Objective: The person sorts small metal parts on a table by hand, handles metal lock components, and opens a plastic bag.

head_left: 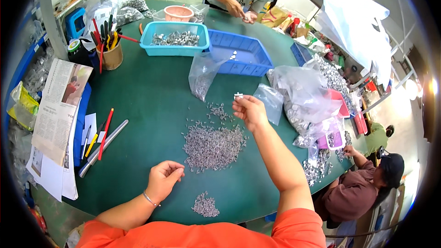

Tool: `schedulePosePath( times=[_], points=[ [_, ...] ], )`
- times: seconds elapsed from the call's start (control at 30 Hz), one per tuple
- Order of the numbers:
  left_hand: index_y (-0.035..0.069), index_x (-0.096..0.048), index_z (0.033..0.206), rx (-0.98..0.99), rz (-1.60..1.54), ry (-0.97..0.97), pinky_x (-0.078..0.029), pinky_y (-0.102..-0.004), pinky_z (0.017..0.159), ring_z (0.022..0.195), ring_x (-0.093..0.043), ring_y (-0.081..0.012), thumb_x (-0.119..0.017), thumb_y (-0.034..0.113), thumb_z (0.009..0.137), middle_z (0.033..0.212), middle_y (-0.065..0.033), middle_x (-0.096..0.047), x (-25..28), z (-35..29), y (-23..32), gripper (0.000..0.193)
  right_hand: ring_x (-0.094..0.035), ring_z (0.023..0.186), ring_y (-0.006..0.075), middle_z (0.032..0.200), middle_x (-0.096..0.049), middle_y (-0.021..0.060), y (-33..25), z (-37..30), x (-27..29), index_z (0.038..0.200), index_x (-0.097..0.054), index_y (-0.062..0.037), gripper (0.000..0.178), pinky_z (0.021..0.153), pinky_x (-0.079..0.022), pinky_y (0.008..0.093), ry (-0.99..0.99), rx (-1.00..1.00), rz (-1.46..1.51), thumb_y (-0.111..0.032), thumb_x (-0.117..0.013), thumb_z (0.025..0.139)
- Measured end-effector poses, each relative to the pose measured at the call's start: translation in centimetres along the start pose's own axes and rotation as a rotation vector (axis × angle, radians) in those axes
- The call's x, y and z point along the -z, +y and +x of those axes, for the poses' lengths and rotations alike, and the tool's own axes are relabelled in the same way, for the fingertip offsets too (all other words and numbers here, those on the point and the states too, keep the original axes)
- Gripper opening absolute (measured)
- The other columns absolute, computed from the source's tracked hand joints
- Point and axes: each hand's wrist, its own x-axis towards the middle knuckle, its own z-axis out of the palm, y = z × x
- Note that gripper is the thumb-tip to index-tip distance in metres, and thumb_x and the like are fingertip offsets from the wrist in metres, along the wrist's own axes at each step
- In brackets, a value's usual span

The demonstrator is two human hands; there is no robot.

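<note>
My right hand (250, 111) is stretched out over the table, thumb and fingers pinching a small silver metal piece (238, 95). Its exact kind is too small to tell. My left hand (166, 178), with a bangle at the wrist, is closed low over the table. Its thumb presses against curled fingers, and whatever they hold, if anything, is hidden. Just right of that hand spreads a large pile of tiny grey metal parts (215, 147). A smaller heap of similar parts (205, 205) lies nearer to me. Beyond my right hand stands a blue tray (243, 69) with a few silver pieces inside.
A light-blue basket (174, 51) holds silver rings. Clear bags (202, 76) and a flat bag (269, 103) lie nearby. At left are pens, a metal rod (103, 149), newspaper (57, 105) and a tool cup (110, 56). Co-workers (358, 188) sit right and stand opposite.
</note>
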Motion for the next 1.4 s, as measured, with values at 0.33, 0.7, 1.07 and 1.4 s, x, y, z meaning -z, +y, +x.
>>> schedulePosePath(
  times=[0.33, 0.7, 1.07, 1.4],
  points=[
    [-0.003, -0.066, 0.098, 0.017, -0.096, -0.005, -0.05, -0.0225, 0.065, 0.072, -0.061, -0.0094, -0.065, 0.003, 0.091, 0.083, -0.0066, -0.068, -0.1, -0.2, -0.2, 0.009, -0.069, 0.088, 0.0227, 0.11, -0.066, 0.0169, -6.2, 9.4, -2.7, 0.141, -0.038, 0.0095, 0.047, 0.071, -0.059, 0.0298, 0.149, 0.283, 0.187, 0.005, -0.046, 0.094],
    [-0.002, -0.067, 0.097, 0.019, -0.056, -0.005, -0.05, -0.0221, 0.064, 0.069, -0.061, -0.0085, -0.066, 0.006, 0.091, 0.083, -0.0052, -0.069, -0.1, 0.2, 0.0, 0.01, -0.061, 0.072, 0.0115, 0.094, -0.068, 0.006, -0.1, 5.7, -1.6, 0.118, -0.06, -0.0027, 0.026, 0.058, -0.048, 0.0251, 0.096, 0.181, -0.248, -0.003, -0.056, 0.093],
    [-0.003, -0.066, 0.098, 0.033, -0.077, 0.006, -0.051, -0.0224, 0.066, 0.071, -0.062, -0.0096, -0.065, 0.004, 0.091, 0.084, -0.0073, -0.069, -0.1, -0.2, 0.2, 0.01, -0.061, 0.07, 0.014, 0.087, -0.063, 0.0061, 0.6, 5.6, 2.0, 0.113, -0.053, -0.0019, 0.025, 0.056, -0.05, 0.0276, 0.306, 0.304, -0.073, -0.001, -0.061, 0.09],
    [-0.003, -0.066, 0.098, 0.03, -0.086, -0.005, -0.051, -0.0224, 0.067, 0.071, -0.062, -0.0097, -0.065, 0.004, 0.091, 0.085, -0.0072, -0.069, 0.1, 0.0, 0.2, 0.01, -0.05, 0.077, 0.0176, 0.104, -0.052, 0.0114, -2.3, 7.7, 4.1, 0.111, -0.054, 0.0017, 0.048, 0.072, -0.047, 0.0304, 0.66, 0.965, -0.634, -0.01, -0.082, 0.073]
  ],
)
